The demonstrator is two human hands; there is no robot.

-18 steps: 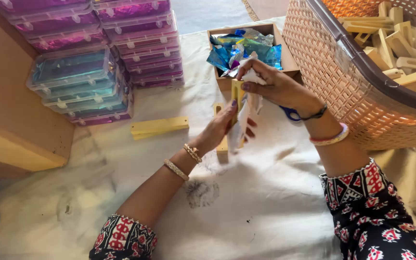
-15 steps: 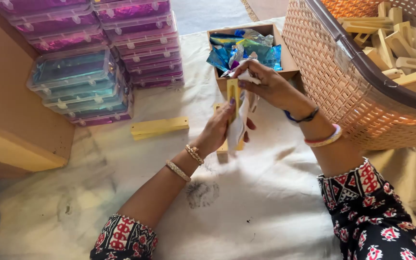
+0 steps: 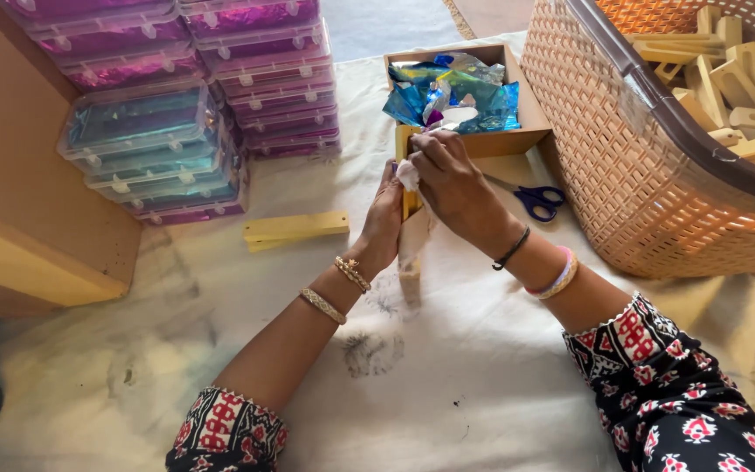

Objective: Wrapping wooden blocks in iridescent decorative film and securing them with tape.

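Near the cardboard box [image 3: 482,140], a yellow wooden piece [image 3: 410,205] and white wrap [image 3: 409,177] are being pinched by both hands' fingers [image 3: 425,157]; the wrap, seemingly loose, could be torn or dropped.

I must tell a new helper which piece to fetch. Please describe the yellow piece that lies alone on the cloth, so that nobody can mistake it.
Start at the stack of clear plastic boxes on the left of the cloth. Just right of its lower corner, a flat yellow wooden piece lies alone, left of the left hand. Unlike the pale pieces heaped in the woven basket, it lies by itself, touching nothing.
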